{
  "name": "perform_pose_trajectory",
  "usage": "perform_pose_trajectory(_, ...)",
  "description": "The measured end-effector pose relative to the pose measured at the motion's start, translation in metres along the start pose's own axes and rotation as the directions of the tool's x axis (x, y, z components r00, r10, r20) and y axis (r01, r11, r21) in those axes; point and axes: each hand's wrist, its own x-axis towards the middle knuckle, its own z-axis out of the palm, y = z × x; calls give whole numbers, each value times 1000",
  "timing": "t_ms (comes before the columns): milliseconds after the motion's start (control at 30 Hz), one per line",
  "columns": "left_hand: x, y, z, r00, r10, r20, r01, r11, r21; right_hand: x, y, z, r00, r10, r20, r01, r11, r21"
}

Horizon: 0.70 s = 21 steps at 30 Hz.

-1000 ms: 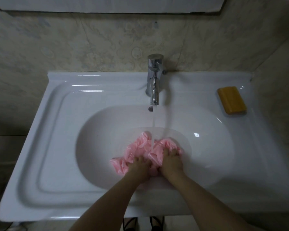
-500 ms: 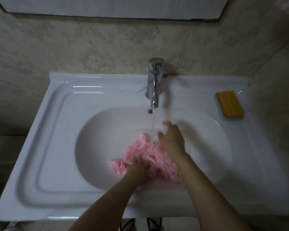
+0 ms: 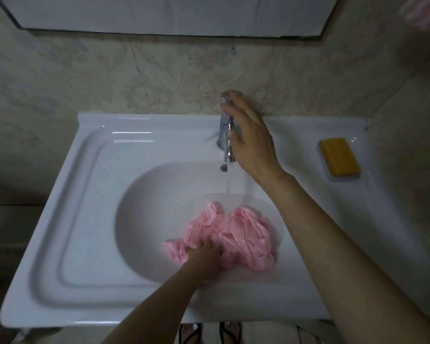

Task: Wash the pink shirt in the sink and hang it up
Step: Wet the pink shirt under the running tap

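Pink shirt [image 3: 236, 234] lies bunched and wet on the floor of the sink [image 3: 90, 219], toward the near side of the basin and a little right of its middle, with the stream from the tap [image 3: 226, 130] landing on its far edge. The bundle has no clear long axis; if anything, it spreads slightly wider from left to right than from front to back.

Your left hand [image 3: 205, 256] is the one on the cloth: fingers curled and pressed down into the near-left part of the bundle, pinning it against the basin. Whether it actually grips a fold or only presses cannot be told from here. Your right hand [image 3: 252, 137] is well apart from the shirt, up at the back of the sink, fingers loosely spread and laid against the right side of the tap body, with the thumb tucked near the spout. It holds nothing.

So the shirt lies straight below and toward you from the right hand, and the left hand is by far the nearer. Judging by the reach, you are about to adjust or shut the water. A bar of yellow soap [image 3: 339, 156] sits on the right ledge, just beside that hand's path and untouched.
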Motion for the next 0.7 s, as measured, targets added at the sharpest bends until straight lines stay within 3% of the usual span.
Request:
perform_pose_trajectory(133,-1,-4,2,1000,8,-6,-8,1000,-20,0,19,-4,995,-54,86,51,998,31)
perform_pose_trajectory(233,-1,-3,4,1000,0,-14,0,1000,-22,2,29,-7,994,-94,51,97,994,-53)
perform_pose_trajectory(300,-2,-3,5,1000,1,-20,-2,1000,-24,4,36,-10,998,-63,29,65,995,-79)
perform_pose_trajectory(400,-3,-4,5,999,5,-38,-6,1000,-20,6,44,-15,994,0,107,3,1000,-24)
perform_pose_trajectory(700,-3,-4,6,999,15,-28,-16,1000,-21,0,43,-18,992,-19,122,30,996,-88)
